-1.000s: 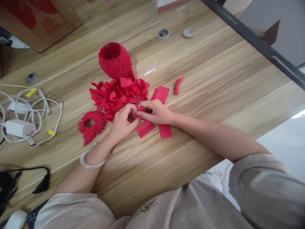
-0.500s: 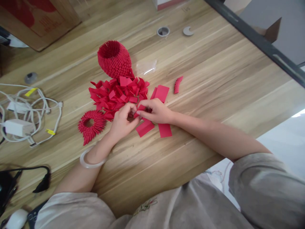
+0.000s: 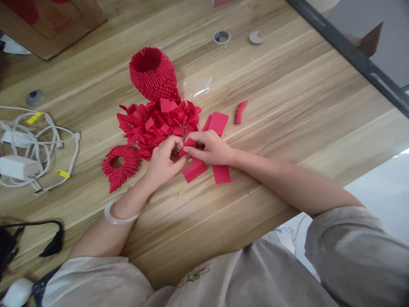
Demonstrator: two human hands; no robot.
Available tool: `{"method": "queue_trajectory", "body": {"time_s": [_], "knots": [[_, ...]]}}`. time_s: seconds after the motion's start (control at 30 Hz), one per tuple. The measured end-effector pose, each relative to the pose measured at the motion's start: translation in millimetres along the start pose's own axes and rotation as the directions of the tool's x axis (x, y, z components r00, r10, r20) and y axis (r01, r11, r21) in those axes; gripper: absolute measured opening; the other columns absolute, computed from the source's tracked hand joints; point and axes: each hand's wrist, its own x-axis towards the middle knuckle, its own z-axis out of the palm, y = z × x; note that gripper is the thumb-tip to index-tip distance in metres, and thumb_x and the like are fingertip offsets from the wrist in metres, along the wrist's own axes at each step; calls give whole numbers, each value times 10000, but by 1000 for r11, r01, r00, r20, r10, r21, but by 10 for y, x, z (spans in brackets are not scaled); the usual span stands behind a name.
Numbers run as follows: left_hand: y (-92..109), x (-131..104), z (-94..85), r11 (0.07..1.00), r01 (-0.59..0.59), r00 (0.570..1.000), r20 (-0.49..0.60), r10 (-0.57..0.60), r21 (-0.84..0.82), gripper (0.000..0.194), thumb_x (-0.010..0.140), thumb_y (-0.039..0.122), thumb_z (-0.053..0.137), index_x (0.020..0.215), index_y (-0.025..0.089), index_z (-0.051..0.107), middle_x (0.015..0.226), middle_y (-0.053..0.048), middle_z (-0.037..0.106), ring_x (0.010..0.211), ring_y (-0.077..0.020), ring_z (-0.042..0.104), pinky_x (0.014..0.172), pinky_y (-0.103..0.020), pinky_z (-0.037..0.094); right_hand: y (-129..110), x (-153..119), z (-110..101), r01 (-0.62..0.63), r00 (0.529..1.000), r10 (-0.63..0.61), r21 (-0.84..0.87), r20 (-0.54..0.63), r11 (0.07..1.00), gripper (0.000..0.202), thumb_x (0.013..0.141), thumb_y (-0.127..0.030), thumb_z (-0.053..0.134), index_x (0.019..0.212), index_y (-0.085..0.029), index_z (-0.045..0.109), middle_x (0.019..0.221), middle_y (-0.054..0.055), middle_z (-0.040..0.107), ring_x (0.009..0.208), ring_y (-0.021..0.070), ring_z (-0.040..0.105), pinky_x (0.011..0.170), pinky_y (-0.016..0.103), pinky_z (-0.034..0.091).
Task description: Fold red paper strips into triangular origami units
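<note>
Left hand (image 3: pixel 162 162) and right hand (image 3: pixel 207 148) meet fingertip to fingertip, both pinched shut on one small red paper piece (image 3: pixel 188 145) just above the table (image 3: pixel 287 106), beside the heap of folded pieces (image 3: pixel 156 123). Advice: press each crease flat, edges matched. The piece's long axis appears to run across, hand to hand; its pointing cannot be told.

Wooden table (image 3: pixel 287 106) under red paper pieces (image 3: pixel 156 121), white cables (image 3: pixel 38 145).
</note>
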Motion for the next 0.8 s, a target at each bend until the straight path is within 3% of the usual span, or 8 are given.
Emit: {"method": "queue_trajectory", "body": {"time_s": [0.8], "knots": [[-6, -2, 13, 1000, 12, 1000, -9, -12, 6, 223, 741, 193, 654, 873, 200, 475, 721, 38, 538, 613, -82, 488, 564, -197, 390, -14, -3, -29, 0, 1000, 1, -41, 25, 999, 180, 862, -253, 525, 777, -100, 563, 650, -17, 511, 586, 56, 402, 582, 188, 320]]}}
